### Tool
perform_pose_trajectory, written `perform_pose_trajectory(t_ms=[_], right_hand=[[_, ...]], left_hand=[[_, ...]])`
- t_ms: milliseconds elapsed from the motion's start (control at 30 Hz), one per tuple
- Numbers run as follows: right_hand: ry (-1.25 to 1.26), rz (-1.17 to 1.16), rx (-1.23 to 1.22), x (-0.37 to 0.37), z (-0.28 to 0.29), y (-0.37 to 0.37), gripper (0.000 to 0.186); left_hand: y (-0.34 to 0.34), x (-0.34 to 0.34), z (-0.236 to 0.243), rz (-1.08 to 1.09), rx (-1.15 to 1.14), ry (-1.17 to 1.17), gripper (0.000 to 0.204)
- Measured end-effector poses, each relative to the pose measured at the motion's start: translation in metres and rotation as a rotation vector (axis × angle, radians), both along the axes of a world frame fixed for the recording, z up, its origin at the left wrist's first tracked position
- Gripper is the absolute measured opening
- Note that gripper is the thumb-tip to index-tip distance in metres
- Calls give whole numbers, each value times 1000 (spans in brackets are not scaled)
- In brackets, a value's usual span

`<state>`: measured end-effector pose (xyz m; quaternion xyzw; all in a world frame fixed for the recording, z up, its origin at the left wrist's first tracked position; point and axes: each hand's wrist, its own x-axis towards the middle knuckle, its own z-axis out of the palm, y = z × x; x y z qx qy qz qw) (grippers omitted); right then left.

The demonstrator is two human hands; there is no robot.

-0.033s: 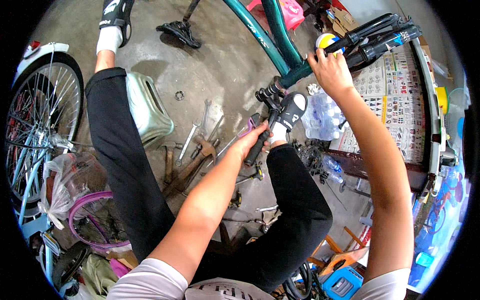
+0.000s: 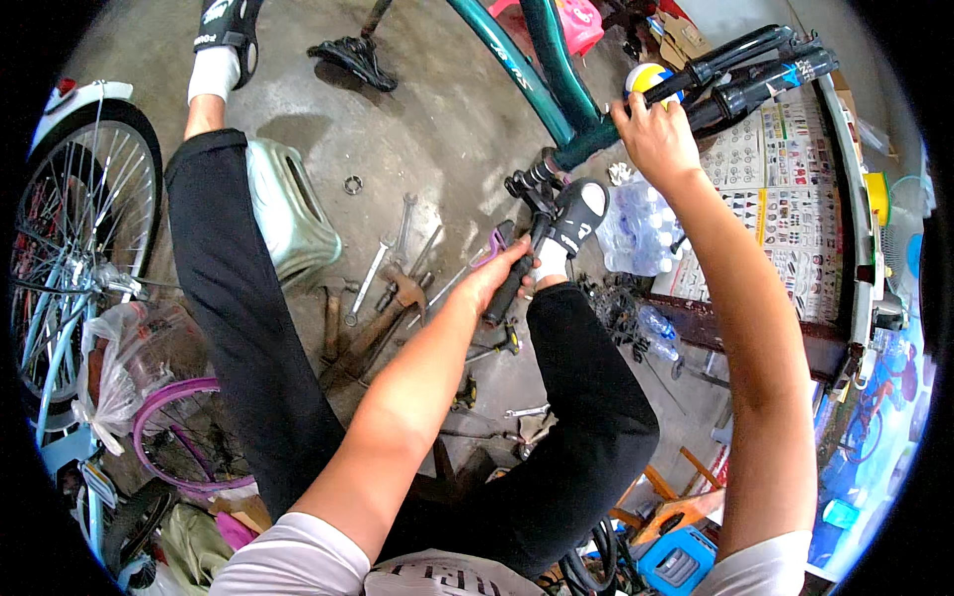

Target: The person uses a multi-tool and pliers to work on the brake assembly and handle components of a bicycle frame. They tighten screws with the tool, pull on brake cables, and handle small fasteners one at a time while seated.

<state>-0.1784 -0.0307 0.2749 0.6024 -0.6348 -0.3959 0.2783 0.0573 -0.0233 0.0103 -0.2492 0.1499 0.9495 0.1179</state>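
Observation:
My left hand (image 2: 497, 268) is closed around a black cylindrical handle (image 2: 512, 288), just below a black clamp assembly (image 2: 532, 199) at the lower end of a green bicycle frame (image 2: 571, 119). My right hand (image 2: 661, 139) grips the upper leg of a black suspension fork (image 2: 706, 70), fingers curled over it, with the fork lying sideways toward the upper right. A purple-handled tool (image 2: 492, 243) sits beside my left hand, partly hidden. My shoe (image 2: 581, 214) is right by the clamp assembly.
Wrenches (image 2: 368, 288) and hammers (image 2: 407, 293) lie between my legs. A pale plastic stool (image 2: 293, 214) and bicycle wheel (image 2: 124, 174) stand left, with a purple rim (image 2: 164, 412) below. A bottle pack (image 2: 636, 228) and printed board (image 2: 765, 179) are right; a black saddle (image 2: 358, 65) is ahead.
The whole view has shifted very slightly. Both hands keep the same holds, with no other visible movement.

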Motion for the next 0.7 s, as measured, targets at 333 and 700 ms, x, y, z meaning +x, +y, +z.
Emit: perform_pose_trajectory(t_ms=[333, 700], right_hand=[[-2, -46, 50, -29, 2, -10, 36], [-53, -14, 20, -35, 1, -21, 38]], left_hand=[[-1, -9, 14, 47, -39, 47, 43], [-5, -8, 23, 129, 157, 3, 36]])
